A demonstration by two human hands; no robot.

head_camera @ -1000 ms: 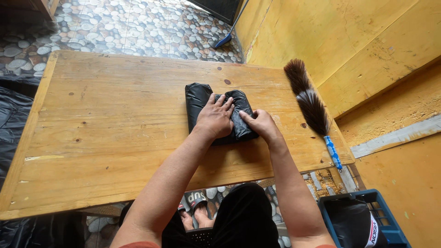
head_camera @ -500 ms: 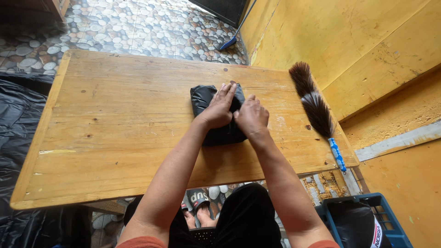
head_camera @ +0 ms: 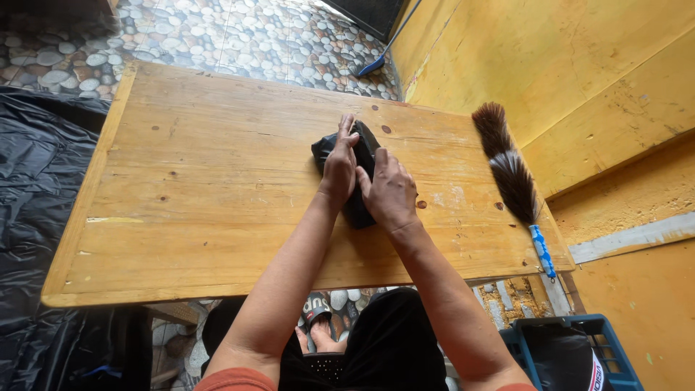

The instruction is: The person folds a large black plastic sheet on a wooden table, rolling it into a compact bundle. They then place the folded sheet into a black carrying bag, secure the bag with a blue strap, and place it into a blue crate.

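A folded black plastic bag [head_camera: 360, 211] lies on the wooden table [head_camera: 210, 188], a little right of its middle. My left hand [head_camera: 339, 168] presses flat on the bundle's left side, fingers stretched toward the far edge. Against it, my right hand [head_camera: 389, 190] curls over the bundle's right side and pushes it inward. Both hands cover most of the bag; only its near end and a strip at the far end show.
A feather duster [head_camera: 510, 174] with a blue handle lies along the table's right edge. A yellow wall [head_camera: 594, 87] stands to the right. Black plastic sheeting [head_camera: 36, 188] lies on the left floor. A blue crate [head_camera: 579, 355] sits at the bottom right. My sandalled foot [head_camera: 318, 318] shows under the table.
The flat, wide bag has been squeezed into a narrow bundle. Both hands moved together until they touch, the right hand closing in from the bag's right side.
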